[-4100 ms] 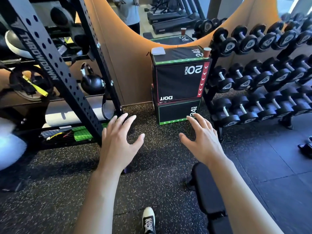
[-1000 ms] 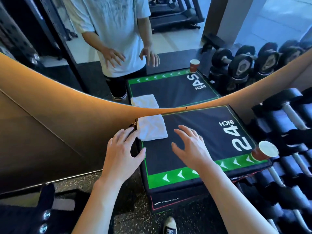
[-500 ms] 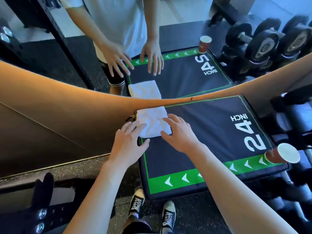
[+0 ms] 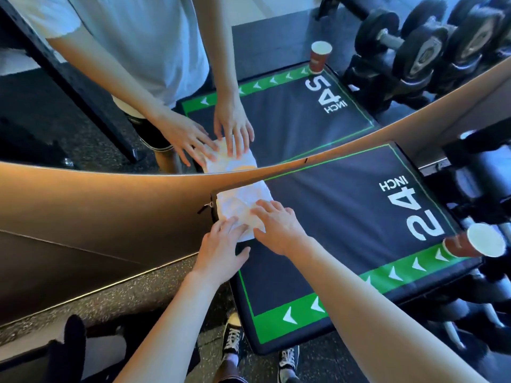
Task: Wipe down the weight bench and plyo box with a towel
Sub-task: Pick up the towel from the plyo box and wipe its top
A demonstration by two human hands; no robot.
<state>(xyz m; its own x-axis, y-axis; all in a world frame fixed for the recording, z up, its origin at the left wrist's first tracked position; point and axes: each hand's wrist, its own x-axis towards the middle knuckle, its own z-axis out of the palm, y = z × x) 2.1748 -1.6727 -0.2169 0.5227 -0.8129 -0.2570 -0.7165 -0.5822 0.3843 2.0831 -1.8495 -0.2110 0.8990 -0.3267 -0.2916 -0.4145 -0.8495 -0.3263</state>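
The black plyo box [image 4: 345, 230] with green arrow borders and "24 INCH" lettering fills the middle of the view, seen from above. A folded white towel [image 4: 239, 201] lies on its far left corner against the mirror wall. My left hand [image 4: 222, 248] rests with straight fingers on the towel's near left edge. My right hand [image 4: 278, 225] lies flat on the towel's near right part, fingers spread. The weight bench is out of sight.
A paper cup [image 4: 475, 243] stands on the box's right front corner. A dumbbell rack [image 4: 484, 286] sits close on the right. A curved mirror [image 4: 249, 92] behind the box reflects me, the towel and the cup. Speckled rubber floor [image 4: 124, 299] lies to the left.
I have stepped up to the box and leaned over it. Both hands moved forward onto the towel, which now looks rumpled and slightly turned.
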